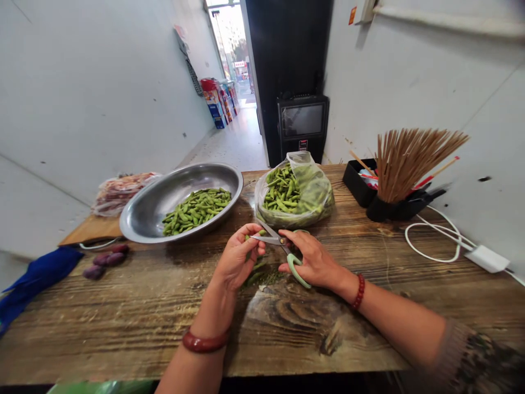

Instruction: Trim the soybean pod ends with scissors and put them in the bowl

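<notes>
My right hand [314, 260] is closed on a pair of scissors [283, 241] with pale green handles, the blades spread apart. Pinched in the fingers of my left hand [238, 260] is a green edamame pod [261, 233], mostly covered by the fingers and the blades. Below the hands, a few pods and small trimmings [266, 276] lie on the wooden table [164, 328]. A clear plastic bag [314, 189] full of pods stands just beyond the scissors. To the left, a wide steel basin [153, 210] holds a heap of pods [197, 210].
At the right are a bundle of brown sticks [404, 169] in a black holder, a black box [356, 180] and a white cable with an adapter [488, 257]. Purple, potato-like items [109, 260], a blue cloth [41, 273] and a bagged pack [118, 194] lie left.
</notes>
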The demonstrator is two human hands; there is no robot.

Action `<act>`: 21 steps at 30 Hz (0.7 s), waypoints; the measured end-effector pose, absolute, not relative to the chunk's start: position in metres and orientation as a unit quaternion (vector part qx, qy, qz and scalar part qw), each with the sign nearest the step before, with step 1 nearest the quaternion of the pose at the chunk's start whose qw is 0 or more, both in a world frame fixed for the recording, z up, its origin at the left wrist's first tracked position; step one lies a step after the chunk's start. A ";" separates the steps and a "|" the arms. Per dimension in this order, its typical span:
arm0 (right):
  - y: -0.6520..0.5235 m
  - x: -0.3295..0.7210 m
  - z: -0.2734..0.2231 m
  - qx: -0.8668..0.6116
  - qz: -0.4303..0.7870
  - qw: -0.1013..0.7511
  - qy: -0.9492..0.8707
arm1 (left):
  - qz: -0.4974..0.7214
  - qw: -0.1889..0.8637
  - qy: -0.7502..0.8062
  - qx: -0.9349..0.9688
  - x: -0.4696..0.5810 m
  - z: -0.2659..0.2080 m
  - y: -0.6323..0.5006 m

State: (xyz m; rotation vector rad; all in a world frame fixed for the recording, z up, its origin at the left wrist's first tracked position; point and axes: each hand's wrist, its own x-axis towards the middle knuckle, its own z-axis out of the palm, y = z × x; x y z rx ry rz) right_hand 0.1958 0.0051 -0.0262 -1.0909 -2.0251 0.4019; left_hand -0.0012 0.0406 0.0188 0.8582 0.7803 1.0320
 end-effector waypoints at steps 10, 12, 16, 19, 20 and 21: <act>0.004 0.197 -0.025 -0.430 0.162 0.384 -0.801 | 0.401 0.711 0.351 0.458 0.006 0.011 0.036; 0.004 0.197 -0.025 -0.428 0.162 0.380 -0.804 | 0.400 0.709 0.348 0.465 0.007 0.012 0.035; 0.004 0.198 -0.025 -0.418 0.165 0.385 -0.807 | 0.402 0.714 0.335 0.466 0.005 0.015 0.035; 0.004 0.197 -0.026 -0.415 0.166 0.388 -0.806 | 0.397 0.720 0.330 0.464 0.001 0.015 0.036; 0.004 0.197 -0.027 -0.415 0.166 0.389 -0.806 | 0.394 0.720 0.330 0.466 -0.001 0.016 0.037; 0.004 0.197 -0.027 -0.415 0.165 0.388 -0.806 | 0.390 0.719 0.331 0.470 -0.003 0.016 0.037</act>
